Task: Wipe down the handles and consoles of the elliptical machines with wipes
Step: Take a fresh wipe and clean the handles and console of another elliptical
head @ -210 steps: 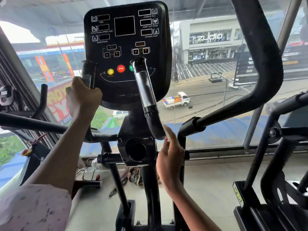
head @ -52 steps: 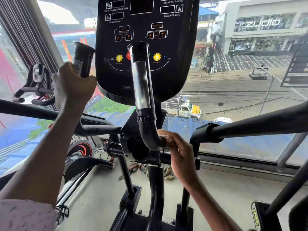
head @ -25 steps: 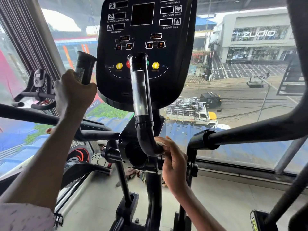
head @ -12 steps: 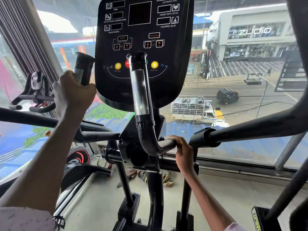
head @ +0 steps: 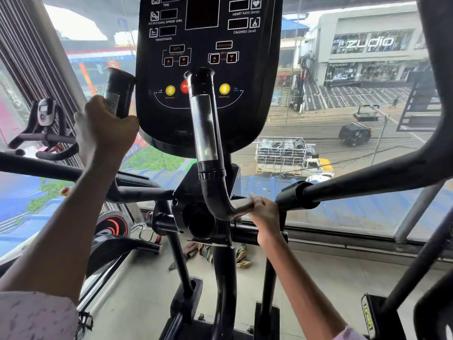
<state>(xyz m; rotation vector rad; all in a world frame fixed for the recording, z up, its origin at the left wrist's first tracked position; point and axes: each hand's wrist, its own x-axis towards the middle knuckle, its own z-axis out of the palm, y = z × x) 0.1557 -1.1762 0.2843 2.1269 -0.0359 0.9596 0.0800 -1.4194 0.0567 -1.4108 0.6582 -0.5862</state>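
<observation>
Left hand [head: 105, 126] wrapped round left grip [head: 119, 92], left of console [head: 208, 69]. Right hand [head: 263, 212] closed on low horizontal end of right handle [head: 208, 143], just right of its bend, fingers curled over the bar. Wipe not discernible under right hand. Console centre-far, handle upright in front of it. Moving arm [head: 355, 185] right of hand.

My left hand [head: 105, 128] is raised with its back toward me, fingers curled tight round an upright grip, forearm stretched up from a pale speckled sleeve, while my right hand [head: 266, 212] sits lower, arm extended, fingers wrapped over the end of a horizontal bar.
</observation>
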